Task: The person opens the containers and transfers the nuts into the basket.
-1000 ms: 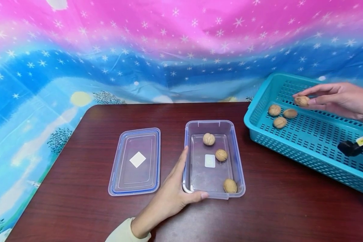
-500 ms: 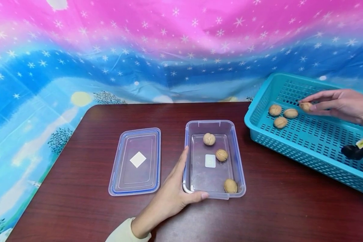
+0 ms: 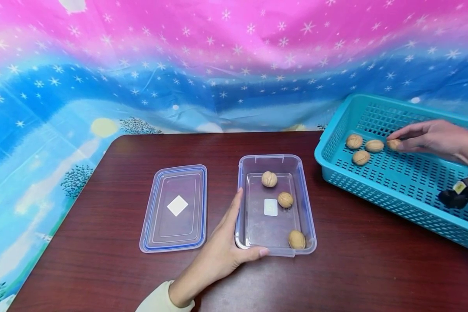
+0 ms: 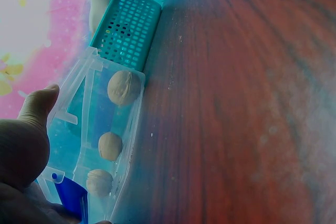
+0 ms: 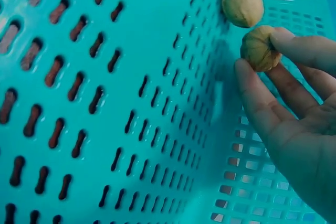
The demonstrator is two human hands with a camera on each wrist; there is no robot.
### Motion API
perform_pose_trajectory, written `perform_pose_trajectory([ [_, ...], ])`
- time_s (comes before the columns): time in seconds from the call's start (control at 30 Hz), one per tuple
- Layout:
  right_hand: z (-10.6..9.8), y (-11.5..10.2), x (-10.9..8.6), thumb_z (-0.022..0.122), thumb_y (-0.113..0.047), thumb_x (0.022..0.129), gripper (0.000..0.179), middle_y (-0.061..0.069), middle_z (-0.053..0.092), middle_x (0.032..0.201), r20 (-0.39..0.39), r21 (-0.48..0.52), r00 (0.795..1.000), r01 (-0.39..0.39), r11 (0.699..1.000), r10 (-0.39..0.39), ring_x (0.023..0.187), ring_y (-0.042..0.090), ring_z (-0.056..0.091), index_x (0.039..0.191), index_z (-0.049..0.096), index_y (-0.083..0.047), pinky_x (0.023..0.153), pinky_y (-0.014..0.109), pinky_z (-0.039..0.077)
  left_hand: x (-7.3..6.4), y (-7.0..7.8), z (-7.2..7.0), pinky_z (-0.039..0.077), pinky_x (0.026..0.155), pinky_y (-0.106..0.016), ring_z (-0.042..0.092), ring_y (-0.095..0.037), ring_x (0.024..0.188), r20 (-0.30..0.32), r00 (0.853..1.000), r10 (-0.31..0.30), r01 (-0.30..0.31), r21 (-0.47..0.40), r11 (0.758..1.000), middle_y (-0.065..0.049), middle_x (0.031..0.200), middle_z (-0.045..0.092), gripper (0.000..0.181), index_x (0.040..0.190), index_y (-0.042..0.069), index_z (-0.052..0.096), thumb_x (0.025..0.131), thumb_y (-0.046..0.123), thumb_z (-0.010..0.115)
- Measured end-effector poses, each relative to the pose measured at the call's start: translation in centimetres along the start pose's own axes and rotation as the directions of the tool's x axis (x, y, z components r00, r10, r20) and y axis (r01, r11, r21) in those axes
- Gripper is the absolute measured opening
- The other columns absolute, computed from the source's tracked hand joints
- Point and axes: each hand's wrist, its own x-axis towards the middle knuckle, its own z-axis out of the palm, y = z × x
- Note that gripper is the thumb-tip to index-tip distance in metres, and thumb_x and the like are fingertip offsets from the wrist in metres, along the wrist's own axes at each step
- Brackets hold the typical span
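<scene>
In the head view my right hand is inside the teal basket, pinching a walnut low near the basket floor. The right wrist view shows this walnut between thumb and fingertips. Three other walnuts lie in the basket, the nearest one just left of the pinched one. My left hand grips the near left corner of a clear plastic container, thumb along the front rim and fingers along the left wall. Three walnuts sit inside it: one toward the back, one mid-right, one at the front right.
A clear lid with a blue seal and a white diamond label lies on the dark wooden table, left of the container. A snowflake-patterned cloth hangs behind the table. The basket stands to the right of the container.
My right hand has lowered with the walnut, from above the basket floor down beside the other walnuts. My left hand and the container have stayed still.
</scene>
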Motion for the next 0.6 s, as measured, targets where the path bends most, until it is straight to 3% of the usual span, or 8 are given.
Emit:
perform_pose_trajectory([
  [0.07,0.13,-0.1,0.01,0.06,-0.026,0.108,0.053,0.039,0.021,0.162,-0.005,-0.016,1.0,0.002,1.0,-0.002,0.09,-0.025,0.047,0.151,0.049,0.002,0.089,0.021,0.056,0.02,-0.01,0.01,0.025,0.127,-0.053,0.023,-0.015,0.159,-0.001,1.0,0.0,0.0,0.001,1.0,0.013,0.175,0.011,0.13,0.167,0.045,0.003,0.075,0.043,0.095],
  [0.27,0.25,-0.22,-0.08,0.056,-0.017,0.109,0.052,0.042,0.024,0.158,-0.006,-0.054,1.0,0.011,0.998,-0.011,0.087,-0.025,0.047,0.149,0.044,0.014,0.087,0.023,0.058,0.05,-0.06,0.02,0.026,0.127,-0.053,0.024,-0.015,0.158,-0.002,1.0,0.004,-0.004,0.001,1.0,0.013,0.175,0.011,0.13,0.167,0.045,0.003,0.075,0.042,0.095],
  [0.37,0.33,-0.34,-0.05,0.054,-0.014,0.109,0.048,0.042,0.026,0.158,-0.013,-0.078,1.0,0.006,0.997,-0.007,0.087,-0.024,0.048,0.148,0.047,0.014,0.087,0.026,0.059,0.04,-0.07,0.03,0.026,0.127,-0.053,0.024,-0.014,0.158,-0.002,1.0,0.004,-0.004,0.003,1.0,0.014,0.175,0.011,0.13,0.167,0.044,0.003,0.075,0.042,0.095],
  [0.43,0.41,-0.44,-0.06,0.053,-0.015,0.109,0.045,0.042,0.027,0.157,-0.019,-0.093,1.0,0.004,0.996,-0.005,0.101,-0.006,0.061,0.146,0.051,0.012,0.093,0.037,0.059,0.04,-0.08,0.03,0.026,0.127,-0.053,0.024,-0.014,0.158,-0.002,1.0,0.003,-0.003,0.004,1.0,0.014,0.175,0.011,0.13,0.167,0.043,0.004,0.075,0.042,0.095],
  [0.5,0.5,-0.55,-0.09,0.052,-0.015,0.11,0.043,0.042,0.029,0.157,-0.023,-0.104,1.0,-0.003,0.995,0.0,0.12,0.023,0.064,0.146,0.054,0.009,0.098,0.049,0.057,0.03,-0.09,0.04,0.026,0.127,-0.053,0.024,-0.015,0.158,-0.001,1.0,0.001,-0.001,0.007,1.0,0.014,0.175,0.011,0.13,0.167,0.044,0.004,0.075,0.042,0.094],
  [0.6,0.57,-0.63,-0.18,0.049,-0.013,0.11,0.043,0.044,0.026,0.157,-0.016,-0.106,1.0,-0.004,0.994,0.002,0.137,0.06,0.038,0.147,0.052,0.01,0.104,0.064,0.049,0.04,-0.09,0.05,0.026,0.126,-0.053,0.024,-0.015,0.158,-0.001,1.0,-0.002,0.002,0.005,1.0,0.013,0.175,0.011,0.129,0.167,0.045,0.003,0.075,0.043,0.094],
])
